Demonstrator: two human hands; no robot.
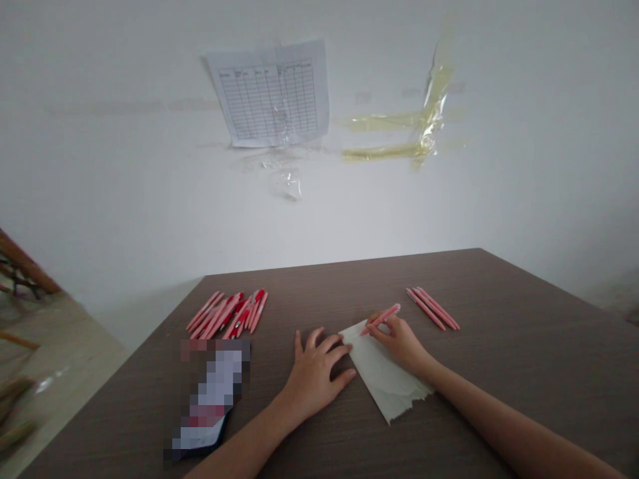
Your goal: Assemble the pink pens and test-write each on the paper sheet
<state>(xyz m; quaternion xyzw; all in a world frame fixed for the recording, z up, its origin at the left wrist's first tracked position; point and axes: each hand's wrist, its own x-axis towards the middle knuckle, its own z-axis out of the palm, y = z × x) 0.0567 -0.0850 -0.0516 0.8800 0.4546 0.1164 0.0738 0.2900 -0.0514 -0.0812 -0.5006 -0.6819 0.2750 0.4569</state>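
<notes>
My right hand point(399, 338) is closed around a pink pen point(387, 313), its lower end at the upper part of a pale sheet of paper point(382, 376). The sheet lies at a slant and its near edge is torn. Spread flat, my left hand point(319, 372) rests on the table with fingertips at the paper's left edge. To the left lies a loose pile of pink pens point(227, 316), some with red parts. Beyond my right hand, a few more pink pens point(433, 309) lie side by side.
A pixelated phone-like object point(212, 399) with a dark edge lies left of my left forearm. The brown table point(319, 286) meets a white wall, where a printed chart point(274, 96) and yellowed tape point(384, 153) are stuck. A wooden piece of furniture point(27, 266) stands at far left.
</notes>
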